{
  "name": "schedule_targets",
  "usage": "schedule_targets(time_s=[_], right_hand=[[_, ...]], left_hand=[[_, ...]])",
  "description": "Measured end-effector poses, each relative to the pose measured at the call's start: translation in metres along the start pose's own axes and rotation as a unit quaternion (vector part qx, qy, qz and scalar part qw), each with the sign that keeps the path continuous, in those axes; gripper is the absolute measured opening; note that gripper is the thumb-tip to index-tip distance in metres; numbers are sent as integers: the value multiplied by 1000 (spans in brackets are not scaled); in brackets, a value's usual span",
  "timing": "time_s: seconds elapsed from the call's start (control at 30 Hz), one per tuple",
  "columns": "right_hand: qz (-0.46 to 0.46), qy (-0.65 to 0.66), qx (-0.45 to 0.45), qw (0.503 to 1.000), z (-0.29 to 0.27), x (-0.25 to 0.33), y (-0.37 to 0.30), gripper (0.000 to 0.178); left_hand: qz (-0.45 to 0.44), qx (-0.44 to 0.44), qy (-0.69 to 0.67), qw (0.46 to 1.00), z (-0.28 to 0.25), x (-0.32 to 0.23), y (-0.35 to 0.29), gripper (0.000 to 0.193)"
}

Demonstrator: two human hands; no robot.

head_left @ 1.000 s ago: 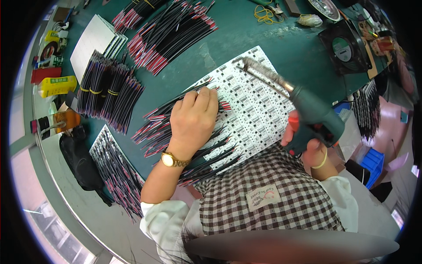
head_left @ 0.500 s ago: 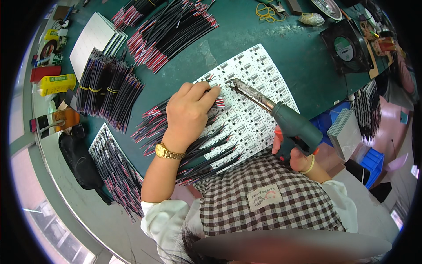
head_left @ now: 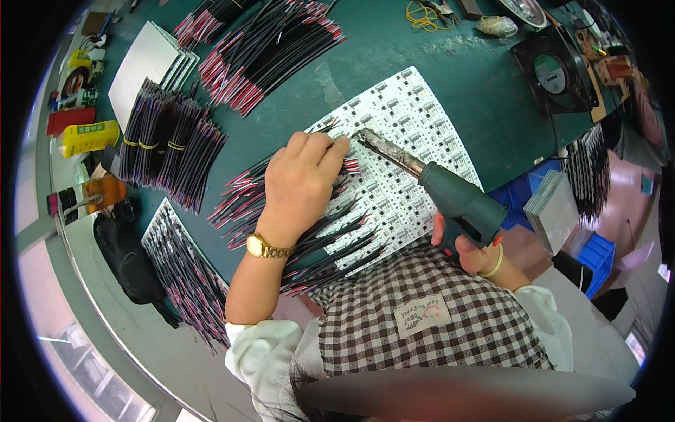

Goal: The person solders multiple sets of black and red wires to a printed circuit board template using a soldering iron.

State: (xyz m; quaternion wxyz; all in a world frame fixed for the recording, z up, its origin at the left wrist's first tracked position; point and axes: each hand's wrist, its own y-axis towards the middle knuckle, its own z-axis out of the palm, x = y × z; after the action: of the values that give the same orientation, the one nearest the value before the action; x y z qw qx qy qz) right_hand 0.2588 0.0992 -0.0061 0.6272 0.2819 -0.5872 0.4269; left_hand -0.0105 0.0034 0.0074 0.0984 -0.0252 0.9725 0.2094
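Observation:
A white panel of circuit boards (head_left: 415, 148) lies on the table before me, printed with rows of small components. Short black cables with red and white ends (head_left: 344, 243) lie across its left side. My left hand (head_left: 299, 183), with a gold watch on its wrist, rests over these cables, thumb and fingertips pinched on a wire at the panel. The wire's end is mostly hidden under the fingers. My right hand (head_left: 474, 250) grips a dark green soldering gun (head_left: 464, 200) by its handle. The gun's worn metal tip lies over the panel, just right of my left fingertips.
Cable bundles (head_left: 169, 144) and loose cables (head_left: 274, 53) lie at the left and far side. A board covered with cables (head_left: 183, 274) sits at near left. White panels (head_left: 148, 67) are stacked far left; a black fan (head_left: 552, 74) stands far right. A blue crate (head_left: 596, 264) is lower right.
The soldering gun and my right hand have shifted a little left, bringing the tip closer to my left fingertips. My left hand stays almost in place.

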Motion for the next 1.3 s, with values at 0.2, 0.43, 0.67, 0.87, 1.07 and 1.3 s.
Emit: schedule_targets(time_s=[0.2,0.43,0.67,0.87,1.07,1.3], right_hand=[[-3,-41,25,999,-2,1,0,55],[-8,-46,26,999,-2,-4,-2,48],[-30,-6,36,999,-3,-7,-1,50],[-58,76,-5,995,1,-15,-5,46],[-74,114,6,991,0,-19,-8,54],[-37,59,16,997,-8,-13,-9,58]], left_hand=[[12,9,20,1000,2,2,-1,22],[11,12,28,999,1,-3,-1,26],[26,16,46,998,0,-1,-3,24],[22,13,39,999,2,0,-2,23],[-13,15,-43,999,2,6,-1,32],[9,6,-58,998,1,8,3,31]])
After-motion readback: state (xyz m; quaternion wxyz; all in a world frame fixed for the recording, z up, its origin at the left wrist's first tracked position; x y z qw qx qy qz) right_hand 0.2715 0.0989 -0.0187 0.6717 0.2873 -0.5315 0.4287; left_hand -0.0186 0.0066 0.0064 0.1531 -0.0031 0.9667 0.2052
